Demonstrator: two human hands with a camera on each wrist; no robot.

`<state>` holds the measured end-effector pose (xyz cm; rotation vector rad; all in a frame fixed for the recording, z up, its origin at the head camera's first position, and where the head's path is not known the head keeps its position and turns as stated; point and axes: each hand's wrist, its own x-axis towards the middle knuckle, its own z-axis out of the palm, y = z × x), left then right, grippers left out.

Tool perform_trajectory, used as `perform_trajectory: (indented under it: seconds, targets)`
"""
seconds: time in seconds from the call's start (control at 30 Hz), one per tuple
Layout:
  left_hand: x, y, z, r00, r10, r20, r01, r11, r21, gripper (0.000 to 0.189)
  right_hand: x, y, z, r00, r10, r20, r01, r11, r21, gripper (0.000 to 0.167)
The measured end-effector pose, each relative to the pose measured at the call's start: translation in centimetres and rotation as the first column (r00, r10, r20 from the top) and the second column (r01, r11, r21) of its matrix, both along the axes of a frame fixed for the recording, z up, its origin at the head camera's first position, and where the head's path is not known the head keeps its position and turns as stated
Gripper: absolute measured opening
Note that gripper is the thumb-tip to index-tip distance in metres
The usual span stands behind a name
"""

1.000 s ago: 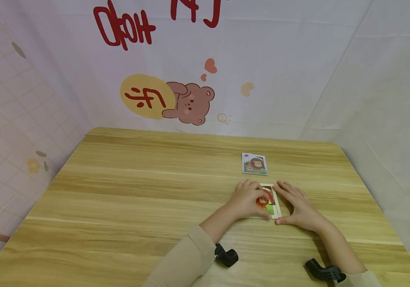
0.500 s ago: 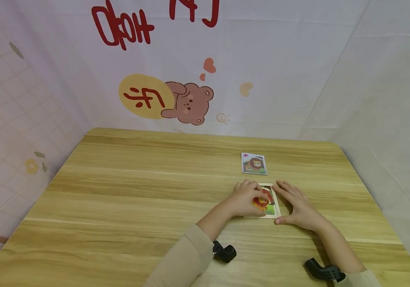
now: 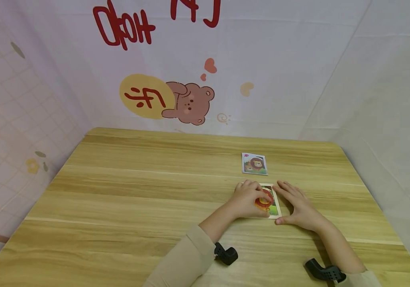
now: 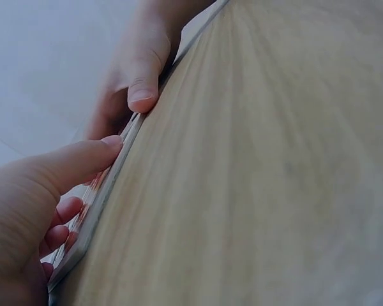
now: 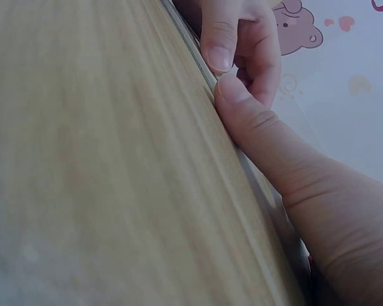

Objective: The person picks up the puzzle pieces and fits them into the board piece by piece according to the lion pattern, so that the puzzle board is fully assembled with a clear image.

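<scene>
A small framed lion picture, which looks like a jigsaw puzzle board (image 3: 278, 210), lies flat on the table with its left part hidden under my left hand (image 3: 242, 201). That hand's fingers are bent over the board, and between thumb and index a red-and-orange lion piece (image 3: 261, 204) shows. What the fingertips grip is partly hidden. My right hand (image 3: 301, 210) rests at the board's right side, fingers fairly straight, index at the far corner and thumb at the near one. In the left wrist view, my left thumb (image 4: 83, 160) lies along the board's edge, close to my right thumb (image 4: 142, 89).
Behind the board lies a lion picture card (image 3: 255, 164). The wood-grain table (image 3: 129, 191) reaches back to a printed cloth backdrop (image 3: 280, 59), with more cloth at both sides. Black wrist devices (image 3: 226, 254) sit on both forearms.
The left hand has shifted slightly left and then back right. The lion picture beneath its fingers has shifted and turned a little inside the frame. The right hand has stayed in place.
</scene>
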<state>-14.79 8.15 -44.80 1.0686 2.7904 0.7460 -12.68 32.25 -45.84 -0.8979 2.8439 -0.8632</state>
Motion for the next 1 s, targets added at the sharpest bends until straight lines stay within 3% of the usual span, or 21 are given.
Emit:
perform_trajectory:
  seconds: [1.0]
  targets:
    - [0.32, 0.14, 0.0, 0.999, 0.014, -0.029, -0.014, 1.0, -0.015, 0.038, -0.11, 0.11, -0.04, 1.0, -0.008, 0.016, 0.007, 1.0, 0.01, 0.103]
